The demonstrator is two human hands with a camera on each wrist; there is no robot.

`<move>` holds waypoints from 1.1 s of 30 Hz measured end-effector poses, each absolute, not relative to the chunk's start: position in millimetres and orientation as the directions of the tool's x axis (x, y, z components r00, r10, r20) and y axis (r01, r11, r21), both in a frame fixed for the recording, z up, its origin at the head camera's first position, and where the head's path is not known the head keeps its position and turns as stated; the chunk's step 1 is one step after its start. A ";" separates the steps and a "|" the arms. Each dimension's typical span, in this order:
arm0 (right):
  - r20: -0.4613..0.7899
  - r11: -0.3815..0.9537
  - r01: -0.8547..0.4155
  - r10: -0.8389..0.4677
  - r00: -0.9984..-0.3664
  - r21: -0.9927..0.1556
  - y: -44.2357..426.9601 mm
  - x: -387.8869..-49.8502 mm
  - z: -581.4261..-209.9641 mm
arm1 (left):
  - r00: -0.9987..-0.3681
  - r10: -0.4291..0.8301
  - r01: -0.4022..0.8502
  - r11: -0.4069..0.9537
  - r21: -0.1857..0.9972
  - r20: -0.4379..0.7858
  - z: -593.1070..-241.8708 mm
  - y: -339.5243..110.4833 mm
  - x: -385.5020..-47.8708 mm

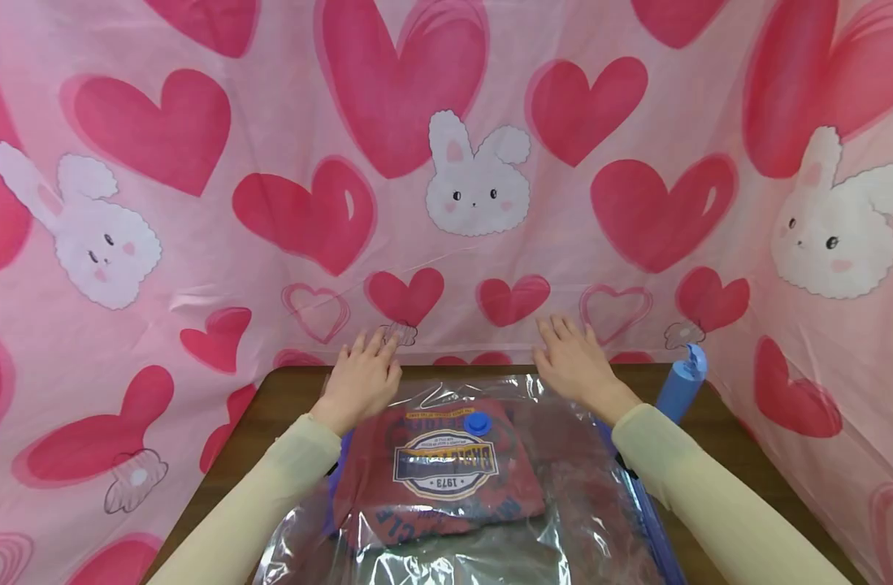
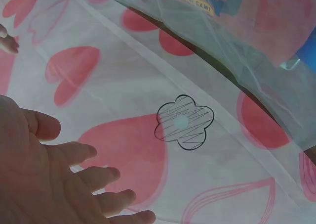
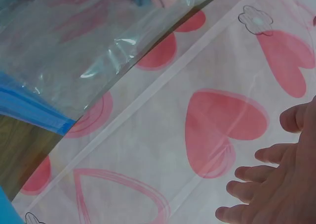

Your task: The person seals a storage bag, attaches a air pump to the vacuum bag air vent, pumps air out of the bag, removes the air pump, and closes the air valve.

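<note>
A clear plastic storage bag (image 1: 483, 543) with a round blue valve (image 1: 479, 423) lies on the table, a folded red printed T-shirt (image 1: 446, 512) inside it. Along the bag's right side runs a blue zip edge (image 1: 647, 520). Past the bag's far left corner my left hand (image 1: 361, 375) hovers with fingers spread; the left wrist view shows its palm facing the cloth, holding nothing. My right hand (image 1: 574, 361), likewise spread and empty, is above the far right part of the bag. In the right wrist view, its fingers (image 3: 244, 172) stand apart from the bag.
The brown wooden table (image 1: 746, 479) ends just beyond the bag. A blue cylindrical roll (image 1: 682, 388) with a torn loose end stands at the right rear. Pink cloth (image 1: 475, 260) with hearts and rabbits hangs behind and at both sides.
</note>
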State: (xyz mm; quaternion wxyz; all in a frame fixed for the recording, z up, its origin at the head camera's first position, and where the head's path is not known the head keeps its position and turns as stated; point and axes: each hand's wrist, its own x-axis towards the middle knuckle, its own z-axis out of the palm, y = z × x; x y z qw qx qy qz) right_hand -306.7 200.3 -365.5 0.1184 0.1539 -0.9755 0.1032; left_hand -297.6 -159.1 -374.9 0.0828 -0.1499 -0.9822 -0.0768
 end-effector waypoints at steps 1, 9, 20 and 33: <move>0.261 0.932 -0.323 -0.274 -0.925 -0.166 201.1 -304.8 -365.7 | -0.941 0.282 0.308 0.944 0.123 0.187 -375.2 -159.2 -297.0; 0.262 0.938 -0.312 -0.266 -0.927 -0.151 211.8 -289.6 -365.6 | -0.929 0.312 0.338 0.935 0.111 0.198 -377.9 -153.5 -295.7; 0.256 0.935 -0.302 -0.251 -0.934 -0.184 221.7 -276.8 -381.8 | -0.912 0.360 0.384 0.919 0.095 0.198 -386.7 -123.9 -286.6; 0.221 0.931 -0.264 -0.210 -0.952 -0.252 239.0 -255.3 -401.8 | -0.885 0.450 0.461 0.882 0.095 0.116 -414.1 -72.6 -260.3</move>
